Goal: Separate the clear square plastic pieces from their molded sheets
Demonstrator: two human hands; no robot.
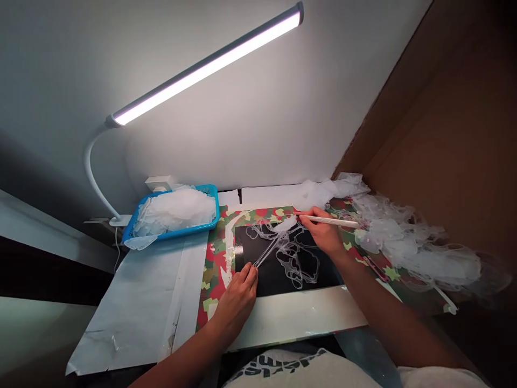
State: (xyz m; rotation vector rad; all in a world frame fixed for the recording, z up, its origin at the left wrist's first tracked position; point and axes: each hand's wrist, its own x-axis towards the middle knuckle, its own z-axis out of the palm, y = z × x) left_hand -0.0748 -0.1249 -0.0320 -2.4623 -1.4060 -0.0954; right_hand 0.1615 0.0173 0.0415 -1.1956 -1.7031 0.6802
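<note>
My left hand [241, 286] is closed at the left edge of a black sheet [264, 280], its fingertips pinching thin translucent strands [266, 252]. From there the strands run up taut to a small whitish piece of film [285, 224] near the back edge. My right hand [323, 229] is closed around a slim white pen-like stick [335, 221] beside that piece. The stick's back end points right; its working tip is hidden at the fingers. Looped translucent film offcuts [301, 264] lie on the black sheet between my hands.
A blue basket [213, 196] heaped with translucent film pieces [177, 209] stands at the back left, below a lit lamp [210, 67]. Tangled film offcuts [404, 242] pile up at the right. A red cutter-like tool [376, 268] lies on the camouflage-patterned cover. Brown cardboard [444, 118] rises at right.
</note>
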